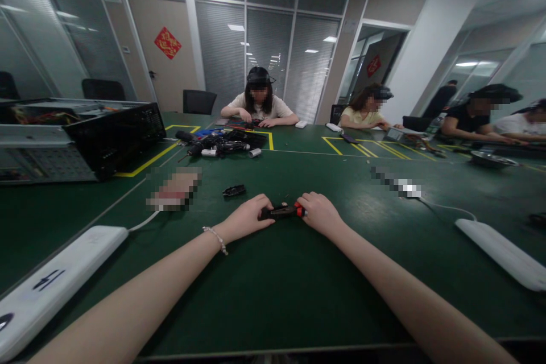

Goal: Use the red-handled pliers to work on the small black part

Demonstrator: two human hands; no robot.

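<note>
My left hand [249, 216] is closed around the left end of a dark elongated part [279, 213], held just over the green table. From the right, my right hand [319, 215] grips a red-and-black handled tool [301, 210] that meets the part's right end. Fingers and blur hide the tool's tip, so its exact kind does not show. A small black casing piece [234, 190] lies on the table beyond my left hand.
White power strips lie left [68, 284] and right [501, 253]. Farther back are a pile of tools and parts [222, 142] and an opened computer case [81, 139] at left. Several people sit around the green table [273, 301].
</note>
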